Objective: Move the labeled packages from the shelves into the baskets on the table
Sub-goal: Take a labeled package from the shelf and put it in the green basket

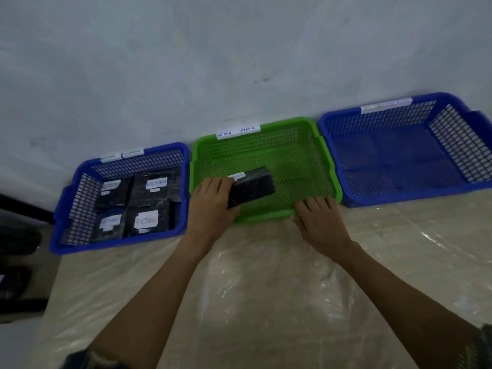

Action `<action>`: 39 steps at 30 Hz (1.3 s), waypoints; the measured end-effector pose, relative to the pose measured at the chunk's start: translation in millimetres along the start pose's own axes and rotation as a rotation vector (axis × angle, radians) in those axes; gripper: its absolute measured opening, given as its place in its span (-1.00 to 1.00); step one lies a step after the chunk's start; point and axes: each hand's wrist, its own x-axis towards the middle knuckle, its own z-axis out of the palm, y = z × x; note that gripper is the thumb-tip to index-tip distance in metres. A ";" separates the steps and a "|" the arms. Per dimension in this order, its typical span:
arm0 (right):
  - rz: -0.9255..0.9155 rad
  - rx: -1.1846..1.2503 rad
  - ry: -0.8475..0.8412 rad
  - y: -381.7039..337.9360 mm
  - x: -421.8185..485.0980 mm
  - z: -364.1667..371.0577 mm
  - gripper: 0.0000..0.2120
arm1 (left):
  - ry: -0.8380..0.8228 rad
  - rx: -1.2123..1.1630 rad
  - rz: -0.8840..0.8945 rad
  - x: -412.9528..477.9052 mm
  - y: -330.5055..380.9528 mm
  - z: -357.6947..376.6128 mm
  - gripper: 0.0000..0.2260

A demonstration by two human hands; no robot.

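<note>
four labelled packages (155, 189) already lie in the blue basket (119, 247) left of the green basket (266, 216). the left hand (210, 206) grips a black package (253, 186) inside the green basket's near-left corner, and the right hand (319, 222) rests flat-fingered on its front rim. i can't see the shelves, so i can't tell how much is left.

We see the left hand (213, 206) and right hand (319, 222) bare, forearms (159, 288) uncovered; a dark left sleeve (80, 362) with pale edge, a dark patterned right sleeve (484, 347).

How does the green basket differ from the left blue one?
The green basket's tag reads RETURN OVERDUE; the left blue basket's is blurred. The left blue basket holds four labelled packages; the green basket has one package, gripped by the left hand. Both are meshed plastic.
</note>
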 end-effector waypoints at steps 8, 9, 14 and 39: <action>-0.056 -0.015 0.196 5.9 1.1 19.0 -0.73 | -0.142 0.034 -0.071 58.0 -28.2 56.8 -0.61; -0.054 -0.016 0.213 5.3 1.2 20.4 -0.75 | -0.164 0.036 -0.077 63.7 -30.7 65.4 -0.60; -0.066 0.022 0.287 5.5 -2.1 24.5 -0.83 | -0.182 0.051 -0.076 83.8 -43.1 98.7 -0.57; -0.023 0.067 0.228 2.1 -1.7 16.2 -0.76 | -0.241 0.021 -0.009 87.5 -60.1 106.9 -0.49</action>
